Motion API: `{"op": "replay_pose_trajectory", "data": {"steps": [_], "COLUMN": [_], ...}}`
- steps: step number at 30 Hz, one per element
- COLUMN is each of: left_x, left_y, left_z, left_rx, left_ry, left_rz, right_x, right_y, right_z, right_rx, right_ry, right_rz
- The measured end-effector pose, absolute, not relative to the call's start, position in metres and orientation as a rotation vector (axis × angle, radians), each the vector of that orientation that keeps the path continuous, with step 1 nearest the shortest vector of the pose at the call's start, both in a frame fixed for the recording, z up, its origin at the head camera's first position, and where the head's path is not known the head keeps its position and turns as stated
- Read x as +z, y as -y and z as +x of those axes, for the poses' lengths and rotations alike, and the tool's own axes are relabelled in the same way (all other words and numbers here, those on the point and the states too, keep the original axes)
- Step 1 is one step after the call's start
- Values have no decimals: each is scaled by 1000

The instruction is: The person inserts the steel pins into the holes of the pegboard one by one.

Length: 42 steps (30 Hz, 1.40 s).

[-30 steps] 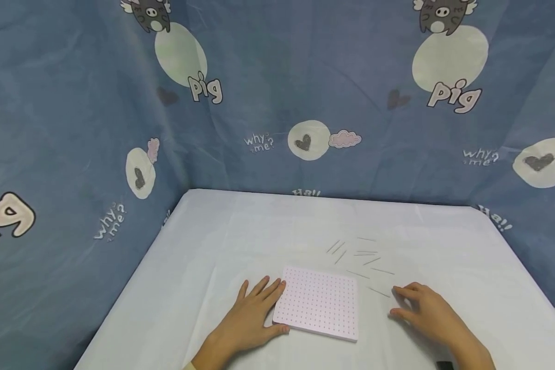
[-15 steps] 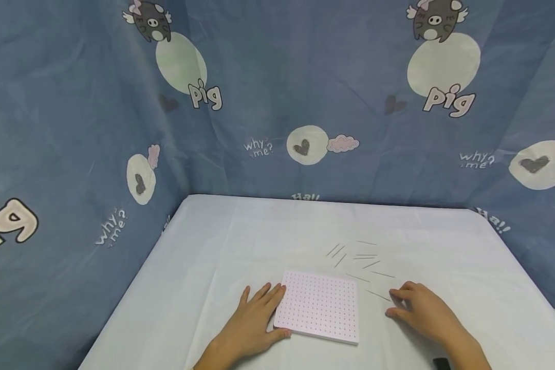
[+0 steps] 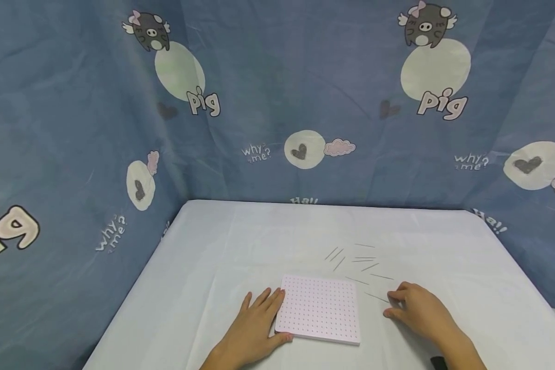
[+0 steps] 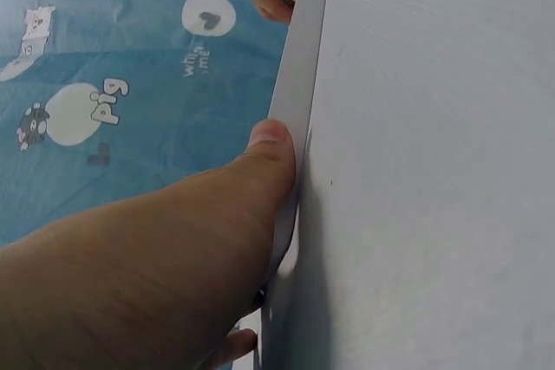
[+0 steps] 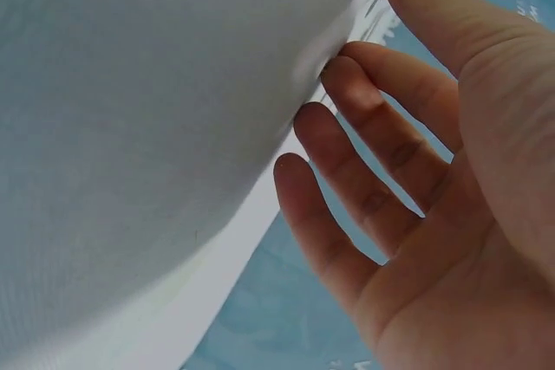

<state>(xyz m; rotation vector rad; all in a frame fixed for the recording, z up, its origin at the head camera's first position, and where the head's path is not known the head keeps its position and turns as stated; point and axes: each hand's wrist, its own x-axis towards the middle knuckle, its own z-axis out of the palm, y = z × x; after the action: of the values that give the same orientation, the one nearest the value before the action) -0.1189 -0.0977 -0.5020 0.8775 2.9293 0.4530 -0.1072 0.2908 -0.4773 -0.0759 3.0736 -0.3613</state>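
Observation:
A flat pale pink board (image 3: 321, 311) with rows of small dots or holes lies on the white table. My left hand (image 3: 250, 331) lies along its left side with fingers spread and straight. Its thumb rests at the near edge, as the left wrist view shows of the board's side (image 4: 299, 58). To the right of the board, my right hand (image 3: 418, 311) rests low over the table, thumb and index finger apart, fingertips right at the end of a thin dark rod (image 3: 375, 297). In the right wrist view the fingers of the right hand (image 5: 373, 145) are loosely bent, touching the table surface.
Several more thin rods (image 3: 364, 258) lie scattered behind the board and to its right. The white-covered table (image 3: 240, 231) meets a blue printed cloth (image 3: 231, 169) at the back and left. A small black object (image 3: 438, 363) shows by the right wrist.
The head view has tilted slightly up. My right hand has crept a little closer to the nearest rod's end. My left hand stays at the board.

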Motion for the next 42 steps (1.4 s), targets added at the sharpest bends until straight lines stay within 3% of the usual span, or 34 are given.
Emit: {"op": "replay_pose_trajectory", "data": {"steps": [30, 42], "left_x": [-507, -507], "left_y": [99, 99], "left_z": [-119, -119], "left_rx": [433, 440], "left_ry": [-2892, -2913], "left_rz": [824, 838], "right_x": [-477, -478], "right_y": [-280, -276], "right_z": [-115, -116], "right_rx": [-528, -386], "right_ry": [-3105, -3147], "right_rz": [-122, -136]}}
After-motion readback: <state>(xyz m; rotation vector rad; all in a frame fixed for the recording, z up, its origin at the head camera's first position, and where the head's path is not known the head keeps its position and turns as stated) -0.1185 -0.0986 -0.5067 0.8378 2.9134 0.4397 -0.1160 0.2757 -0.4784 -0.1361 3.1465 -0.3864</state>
